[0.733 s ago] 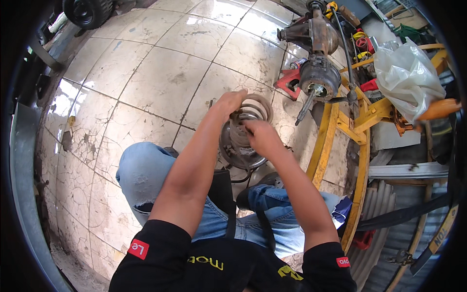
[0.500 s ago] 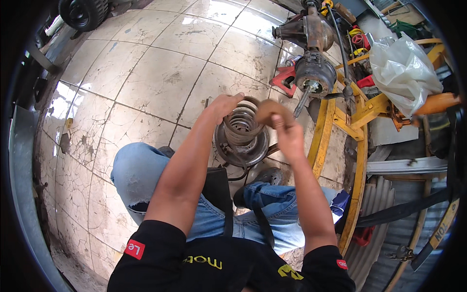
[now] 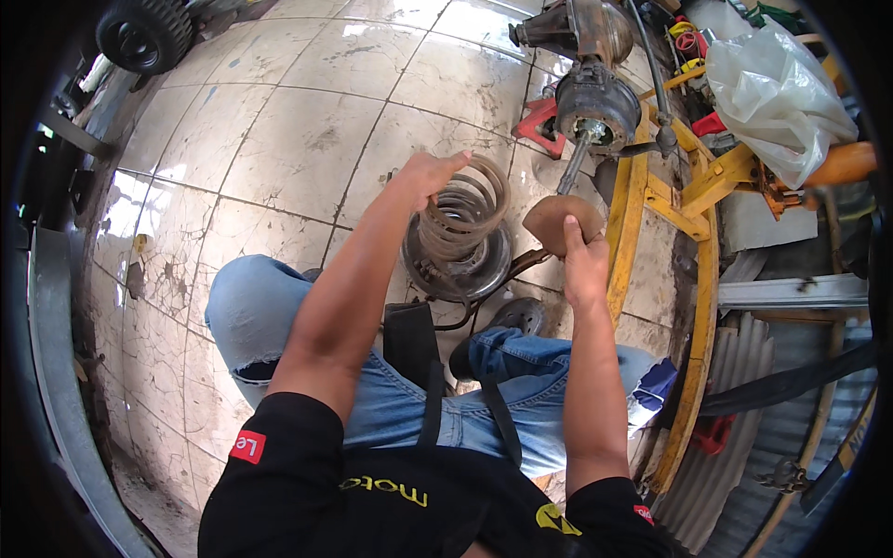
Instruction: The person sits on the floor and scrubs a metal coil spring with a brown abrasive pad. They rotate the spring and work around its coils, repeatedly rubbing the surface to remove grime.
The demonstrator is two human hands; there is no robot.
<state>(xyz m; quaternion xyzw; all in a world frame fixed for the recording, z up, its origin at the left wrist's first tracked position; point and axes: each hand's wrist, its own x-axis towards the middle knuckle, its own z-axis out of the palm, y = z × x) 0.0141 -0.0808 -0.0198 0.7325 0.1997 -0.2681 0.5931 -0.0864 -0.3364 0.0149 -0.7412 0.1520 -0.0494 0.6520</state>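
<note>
A rusty coil spring stands upright over a dark, round metal drum on the floor. My left hand grips the spring's upper coil from its left side, fingers closed round the wire. To the right of the spring, my right hand pinches a brown, rounded piece of sandpaper, thumb on top and fingers hidden beneath. The sandpaper is apart from the spring. A dark bar runs out from the drum toward the right, below the sandpaper.
Cracked floor tiles spread ahead and left. At the right stand an axle assembly, a red stand and a yellow metal frame with a plastic bag on it. A tyre lies far left. My knees flank the drum.
My right hand has drawn the sandpaper away from the spring, to the right and slightly nearer. The spring's top coil now shows plainly, with my left hand still on it.
</note>
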